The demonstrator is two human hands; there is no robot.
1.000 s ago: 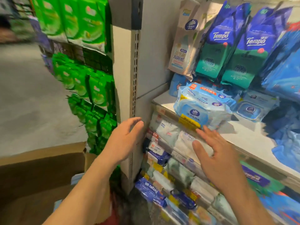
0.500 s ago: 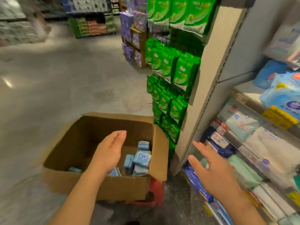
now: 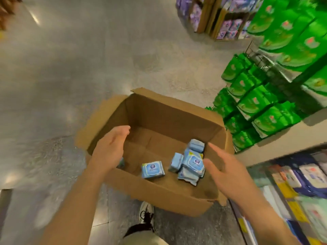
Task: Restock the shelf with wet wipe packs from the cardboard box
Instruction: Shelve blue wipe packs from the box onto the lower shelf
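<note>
An open cardboard box stands on the floor below me. Several light blue wet wipe packs lie in it: one flat pack near the front wall, and a small heap of packs at the right. My left hand hovers over the box's left rim, fingers relaxed, holding nothing. My right hand hovers over the right side of the box, just beside the heap, fingers spread and empty. The shelf with wipe packs shows blurred at the lower right.
Green packs hang on a rack right behind the box. A purple product display stands farther back. Grey shop floor spreads to the left. My shoe is at the box's front wall.
My view has swung from the shelf down to the box. Both hands have moved from the shelf edge to above the box's opening, still empty.
</note>
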